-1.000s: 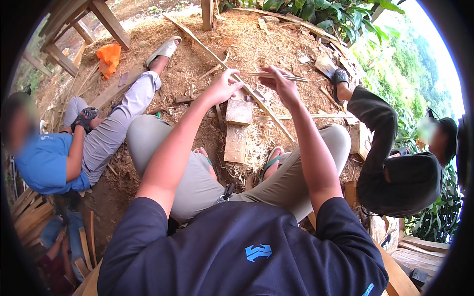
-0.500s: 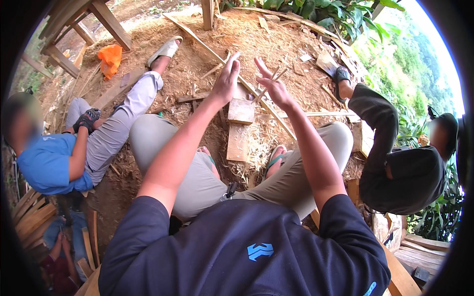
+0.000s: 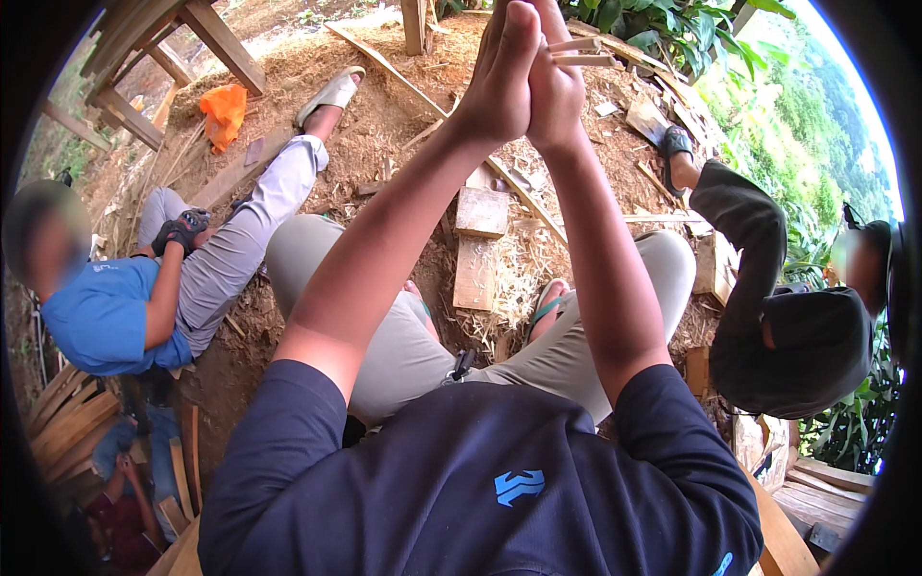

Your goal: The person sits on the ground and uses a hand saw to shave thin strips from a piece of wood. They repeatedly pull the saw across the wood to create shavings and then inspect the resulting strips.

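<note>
Raised far out in front of me, my left hand (image 3: pixel 497 82) and my right hand (image 3: pixel 555 101) meet palm to palm. The left hand's fingers are straight and flat against the right, their tips running to the picture's upper edge. Two thin wooden sticks (image 3: pixel 584 60) jut out to the right from my right hand, which holds them; their other ends are hidden. Below the hands, a squared wood block (image 3: pixel 481 211) rests on a longer piece of wood (image 3: pixel 475 276) between my feet.
Wood shavings (image 3: pixel 514 288) and a long thin strip (image 3: pixel 389 72) lie on the dirt. At left sits a person in a blue shirt (image 3: pixel 106 312), near an orange bag (image 3: pixel 224 113). Another person in dark clothes (image 3: pixel 802 350) sits at right. A wooden frame (image 3: pixel 221 48) stands far left.
Both my hands were apart and lower, above the wood block. They have risen away from me and come together, the sticks still in the right. My view has shifted slightly.
</note>
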The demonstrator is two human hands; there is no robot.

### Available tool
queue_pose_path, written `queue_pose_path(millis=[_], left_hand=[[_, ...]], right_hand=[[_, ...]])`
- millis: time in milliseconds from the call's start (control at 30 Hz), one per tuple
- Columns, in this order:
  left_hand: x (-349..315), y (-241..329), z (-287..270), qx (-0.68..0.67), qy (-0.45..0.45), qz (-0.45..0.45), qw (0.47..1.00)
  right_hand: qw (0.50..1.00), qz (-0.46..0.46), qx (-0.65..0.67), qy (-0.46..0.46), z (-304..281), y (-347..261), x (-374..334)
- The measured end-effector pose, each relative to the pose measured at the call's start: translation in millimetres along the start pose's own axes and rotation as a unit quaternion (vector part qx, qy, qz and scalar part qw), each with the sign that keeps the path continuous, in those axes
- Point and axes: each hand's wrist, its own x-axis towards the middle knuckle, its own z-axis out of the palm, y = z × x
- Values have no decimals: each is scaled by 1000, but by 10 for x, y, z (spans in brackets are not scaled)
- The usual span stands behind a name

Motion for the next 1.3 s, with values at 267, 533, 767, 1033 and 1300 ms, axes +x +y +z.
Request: queue_pose_path(millis=[267, 533, 767, 1033, 1300], left_hand=[[-277, -851, -705, -270, 123, -228, 927], [-752, -494, -372, 188, -18, -304, 934], [-1804, -748, -705, 302, 13, -576, 760], [-1964, -962, -749, 278, -38, -538, 795], [-1767, -714, -680, 192, 8, -575, 795]], right_hand=[[997, 72, -4, -1, 159, 13, -127], [950, 289, -63, -97, -87, 767, -892], [757, 546, -235, -271, -615, 1073, -2009], [787, 514, -216, -265, -532, 1349, -2344], [788, 540, -229, -189, -557, 1248, -2298]])
